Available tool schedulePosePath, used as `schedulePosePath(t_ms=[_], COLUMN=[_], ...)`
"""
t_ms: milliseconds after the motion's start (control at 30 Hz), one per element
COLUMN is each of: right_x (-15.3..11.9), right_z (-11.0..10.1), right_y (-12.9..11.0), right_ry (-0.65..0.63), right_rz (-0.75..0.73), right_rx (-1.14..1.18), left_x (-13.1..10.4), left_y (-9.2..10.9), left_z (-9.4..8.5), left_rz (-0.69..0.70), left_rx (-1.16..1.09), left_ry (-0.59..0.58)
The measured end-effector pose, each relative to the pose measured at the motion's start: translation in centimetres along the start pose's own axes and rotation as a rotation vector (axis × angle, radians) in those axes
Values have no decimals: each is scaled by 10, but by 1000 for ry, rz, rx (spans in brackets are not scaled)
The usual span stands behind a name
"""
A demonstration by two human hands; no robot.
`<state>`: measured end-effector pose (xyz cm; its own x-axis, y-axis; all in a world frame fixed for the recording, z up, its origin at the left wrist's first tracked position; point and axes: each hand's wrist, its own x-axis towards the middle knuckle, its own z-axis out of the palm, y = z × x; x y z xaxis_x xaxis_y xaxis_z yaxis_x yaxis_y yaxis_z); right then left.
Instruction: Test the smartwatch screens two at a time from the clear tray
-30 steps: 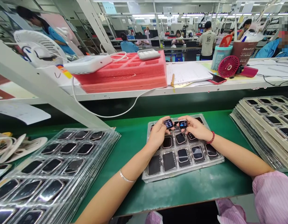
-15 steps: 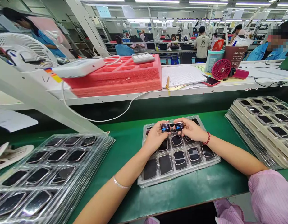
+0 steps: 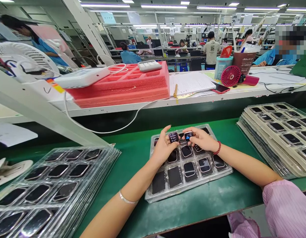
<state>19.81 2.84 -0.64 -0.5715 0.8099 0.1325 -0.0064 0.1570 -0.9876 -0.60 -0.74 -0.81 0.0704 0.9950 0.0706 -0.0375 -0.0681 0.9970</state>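
My left hand (image 3: 163, 145) grips a strapless smartwatch (image 3: 173, 137) with a lit screen, its thumb at the lower edge and the index finger raised. A second lit smartwatch (image 3: 188, 136) is pinched in my right hand (image 3: 203, 140), the thumb touching its screen. Both are held side by side over the far part of a clear plastic tray (image 3: 167, 195). Dark-screened watch bodies, such as this watch (image 3: 189, 169), lie in several of its compartments. Two compartments at the near left show only a dark lining. My hands hide part of the back row.
Stacked trays of watches stand left (image 3: 93, 185) and right (image 3: 252, 142) on the green bench (image 3: 192, 205). On the shelf behind are red foam (image 3: 123, 91), papers (image 3: 189, 82), a phone (image 3: 220, 88) and a pink fan (image 3: 230, 76). A white cable (image 3: 105, 132) droops below the shelf.
The left watch's screen has switched from a blue-button display to a list of lines. My left index finger has lifted off it. My right thumb now lies on the right watch's screen.
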Motion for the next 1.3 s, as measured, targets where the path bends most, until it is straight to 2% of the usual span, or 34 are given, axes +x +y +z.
schedulePosePath(t_ms=[367,533,700,900,1100,1300], right_x=[0,0,0,-2,-1,-1], right_z=[0,-1,-3,-2,-3,-2], right_y=[2,3,2,-2,-2,-1], right_ry=[12,36,19,65,24,44], right_rz=[7,-3,59,23,64,10], right_rx=[19,-12,18,-33,-8,-62], left_x=[5,4,4,3,4,4], left_y=[-10,-8,-4,0,-3,-3], left_z=[-3,-2,-1,0,-1,0], left_rz=[54,41,30,19,19,32], left_rx=[-41,-53,-20,-5,3,24], left_ry=[-27,-12,-18,-35,-50,-55])
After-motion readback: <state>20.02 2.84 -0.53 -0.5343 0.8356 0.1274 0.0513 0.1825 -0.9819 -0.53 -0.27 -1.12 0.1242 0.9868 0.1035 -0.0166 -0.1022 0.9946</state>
